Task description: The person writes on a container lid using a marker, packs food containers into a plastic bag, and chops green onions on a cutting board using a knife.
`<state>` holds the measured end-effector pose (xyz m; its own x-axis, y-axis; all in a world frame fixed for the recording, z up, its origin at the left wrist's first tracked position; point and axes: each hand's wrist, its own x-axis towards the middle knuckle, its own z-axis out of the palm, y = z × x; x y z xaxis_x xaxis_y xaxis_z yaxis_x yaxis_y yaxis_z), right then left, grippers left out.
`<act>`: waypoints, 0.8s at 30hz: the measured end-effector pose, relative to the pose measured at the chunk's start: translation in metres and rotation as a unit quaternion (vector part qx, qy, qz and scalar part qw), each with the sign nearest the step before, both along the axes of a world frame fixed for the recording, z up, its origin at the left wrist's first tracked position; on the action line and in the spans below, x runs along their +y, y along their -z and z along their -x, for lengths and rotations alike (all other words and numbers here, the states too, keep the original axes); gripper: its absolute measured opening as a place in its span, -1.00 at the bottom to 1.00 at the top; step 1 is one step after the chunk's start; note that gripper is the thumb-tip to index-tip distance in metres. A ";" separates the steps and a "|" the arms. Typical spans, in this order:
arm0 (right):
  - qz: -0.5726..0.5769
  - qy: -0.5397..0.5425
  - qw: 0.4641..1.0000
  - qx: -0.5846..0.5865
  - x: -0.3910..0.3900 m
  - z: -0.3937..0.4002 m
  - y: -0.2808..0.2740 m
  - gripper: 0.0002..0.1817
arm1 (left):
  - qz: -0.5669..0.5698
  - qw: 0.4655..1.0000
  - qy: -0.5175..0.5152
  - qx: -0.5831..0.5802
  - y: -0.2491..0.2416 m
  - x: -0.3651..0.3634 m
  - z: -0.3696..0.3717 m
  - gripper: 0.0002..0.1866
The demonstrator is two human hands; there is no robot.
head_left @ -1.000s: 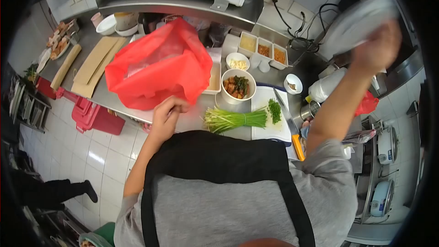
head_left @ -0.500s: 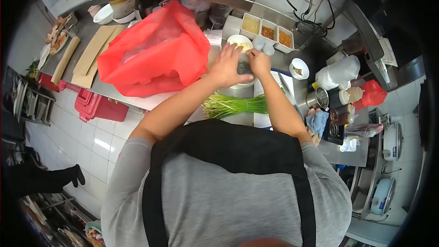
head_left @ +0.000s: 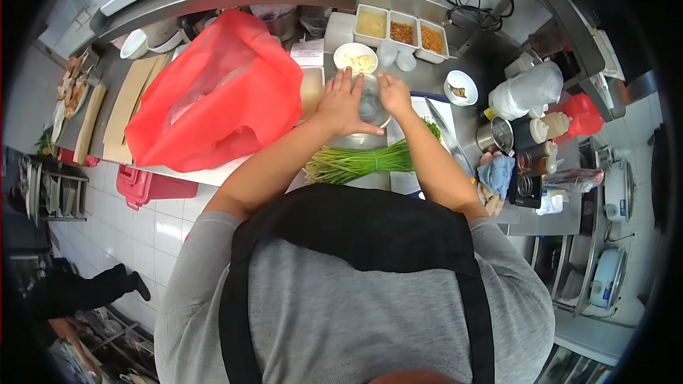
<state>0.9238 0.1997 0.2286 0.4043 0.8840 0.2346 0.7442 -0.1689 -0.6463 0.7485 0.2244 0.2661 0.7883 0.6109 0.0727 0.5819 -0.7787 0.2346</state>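
My left hand (head_left: 345,105) lies over the left side of a round clear container (head_left: 370,102), fingers stretched out and thumb spread. My right hand (head_left: 395,94) has its fingers curled together at the container's right rim. Whether a lid is on it I cannot make out. Just behind stands a white bowl (head_left: 356,59) of pale chopped pieces. Below my wrists lies a bundle of long green stalks (head_left: 359,163), tied with a band and partly under my right forearm. A knife (head_left: 446,128) rests on a white board (head_left: 440,108) right of that forearm.
A big red bag (head_left: 220,99) fills the counter's left. Three white tubs of toppings (head_left: 402,32) stand at the back. To the right are a small white bowl (head_left: 461,89), a metal pot (head_left: 494,135), bottles (head_left: 555,125) and a blue cloth (head_left: 496,174). Another person's leg (head_left: 92,291) shows lower left.
The view has shifted, so the counter items sit further left. My right fingers have moved slightly apart from my left, still at the container's rim, and more of the container shows.
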 end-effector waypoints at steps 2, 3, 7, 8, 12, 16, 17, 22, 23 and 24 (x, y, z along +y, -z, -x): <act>0.046 -0.028 0.993 0.105 0.007 -0.009 0.010 -0.55 | 0.009 0.999 0.007 0.031 -0.004 0.001 -0.003 0.37; 0.067 -0.042 0.984 0.157 0.011 -0.012 0.013 -0.54 | 0.010 0.999 0.009 0.030 -0.004 0.001 -0.004 0.36; 0.001 -0.020 0.996 0.081 0.018 -0.010 0.036 -0.63 | 0.000 1.000 -0.006 0.011 0.000 -0.008 -0.001 0.35; 0.046 0.022 0.997 0.061 0.003 0.008 0.006 -0.66 | -0.003 1.000 -0.014 0.005 0.001 -0.011 -0.001 0.35; -0.089 0.029 0.996 -0.012 -0.011 0.015 -0.014 -0.76 | 0.004 1.000 -0.029 -0.013 0.004 -0.019 -0.001 0.35; -0.222 0.140 0.920 0.292 -0.031 0.001 -0.041 -0.77 | 0.064 0.998 -0.015 -0.019 -0.008 -0.003 0.004 0.38; -0.205 0.183 0.842 0.464 -0.047 0.003 -0.068 -0.77 | 0.084 0.996 -0.011 -0.014 -0.014 0.001 0.008 0.39; -0.066 -0.156 0.880 0.444 -0.173 -0.016 -0.148 -0.84 | -0.027 0.980 0.197 0.013 -0.026 0.018 0.001 0.18; -0.009 -0.134 0.911 0.391 -0.190 -0.006 -0.143 -0.86 | -0.021 0.977 0.209 0.038 -0.019 0.017 -0.001 0.13; 0.007 -0.132 0.930 0.344 -0.206 0.007 -0.125 -0.86 | -0.022 0.976 0.210 0.043 -0.012 0.016 -0.004 0.11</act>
<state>0.9166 -0.0059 0.3531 0.2224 0.9749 -0.0112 0.1731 -0.0508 -0.9836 0.7526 0.2402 0.2779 0.9732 0.2295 0.0141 0.2243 -0.9611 0.1609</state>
